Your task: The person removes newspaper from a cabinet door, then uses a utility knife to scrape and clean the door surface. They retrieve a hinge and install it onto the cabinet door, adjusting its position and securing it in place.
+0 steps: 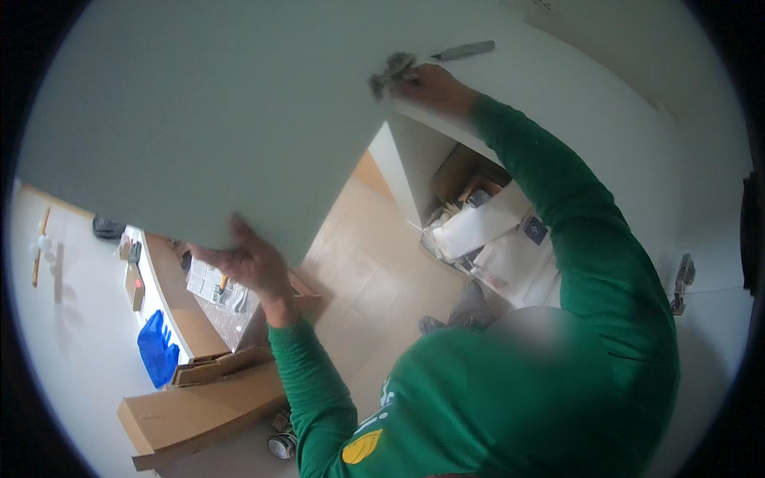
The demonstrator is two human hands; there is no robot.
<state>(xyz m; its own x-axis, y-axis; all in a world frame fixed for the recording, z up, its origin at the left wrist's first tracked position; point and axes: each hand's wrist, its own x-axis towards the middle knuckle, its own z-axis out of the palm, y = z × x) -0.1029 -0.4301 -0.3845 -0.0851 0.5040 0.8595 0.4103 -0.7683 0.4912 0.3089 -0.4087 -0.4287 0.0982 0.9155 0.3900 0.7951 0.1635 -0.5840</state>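
Note:
A large pale grey-green panel fills the upper left of the head view. My left hand is at its lower edge, thumb against the face and the other fingers by the rim. Farther up, my right hand is closed on a small grey metal piece that looks like a cabinet hinge, blurred, at the panel's right side. Just beyond that hand, a grey pen-like tool with a dark tip lies on a white surface.
Another metal hinge is on the white side at right. Below are an opened box of packing material, flattened cardboard, a blue glove-like item, a bench with papers and tiled floor.

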